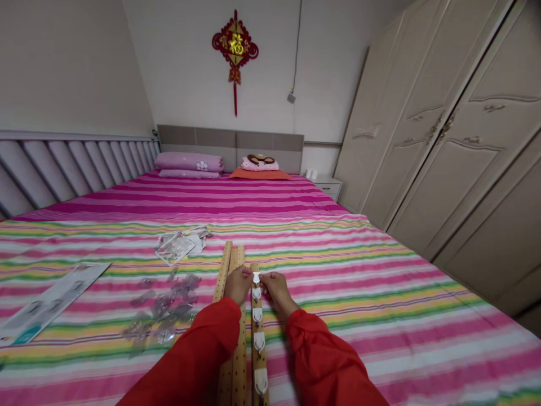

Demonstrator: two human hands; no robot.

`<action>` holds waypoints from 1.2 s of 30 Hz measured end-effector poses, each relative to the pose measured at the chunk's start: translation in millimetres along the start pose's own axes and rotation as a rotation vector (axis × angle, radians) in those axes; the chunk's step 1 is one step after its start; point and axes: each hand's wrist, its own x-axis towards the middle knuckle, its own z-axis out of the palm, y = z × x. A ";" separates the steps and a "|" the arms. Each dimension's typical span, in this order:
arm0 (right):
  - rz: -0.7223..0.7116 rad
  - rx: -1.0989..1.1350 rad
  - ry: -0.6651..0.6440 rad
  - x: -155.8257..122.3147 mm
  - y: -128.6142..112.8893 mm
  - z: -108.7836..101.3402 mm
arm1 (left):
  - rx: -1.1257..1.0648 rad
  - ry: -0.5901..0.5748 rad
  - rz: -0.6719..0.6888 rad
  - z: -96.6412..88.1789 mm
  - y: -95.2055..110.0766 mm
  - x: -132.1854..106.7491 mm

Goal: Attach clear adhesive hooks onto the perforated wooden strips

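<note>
**Both my hands on one white hook [256, 277]**

In the head view, my left hand [239, 285] and right hand [276, 290] pinch the white hook from either side with their fingertips. It is at the far end of a narrow wooden strip [259, 361]; whether it touches the wood or sits just above, I can't quite tell. Four more hooks [259, 341] stand in a row along the strip, running towards me from my fingers. Just left of it lie perforated wooden boards [239, 366], partly under my red left sleeve [211, 344].

Farther left, clear plastic pieces [169, 304] are scattered over the striped sheet [380, 316], with crumpled packaging [180, 246] beyond them and a long white card [54, 301] at the far left. At the far end of the bed, a folded purple quilt [190, 162] rests before the grey headboard [203, 135]. A cream wardrobe [422, 124] lines the right side.
</note>
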 end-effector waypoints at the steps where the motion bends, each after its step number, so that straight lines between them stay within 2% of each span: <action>1: -0.002 -0.005 0.001 1.4 1.1 0.2 | 0.043 -0.002 0.004 0.1 1.1 -0.1; 5: -0.003 -0.028 0.006 6.3 4.0 0.7 | 0.203 -0.019 0.007 -0.1 5.7 -1.3; 17: 0.010 -0.060 0.017 14.0 12.2 3.0 | 0.427 -0.039 -0.037 -4.1 18.6 -8.0; 29: -0.001 -0.097 0.062 16.0 19.1 4.6 | 0.563 -0.109 0.078 -1.1 15.1 -11.4; 36: 0.001 -0.106 0.045 13.7 20.1 2.4 | 0.556 -0.082 0.152 0.4 11.1 -15.4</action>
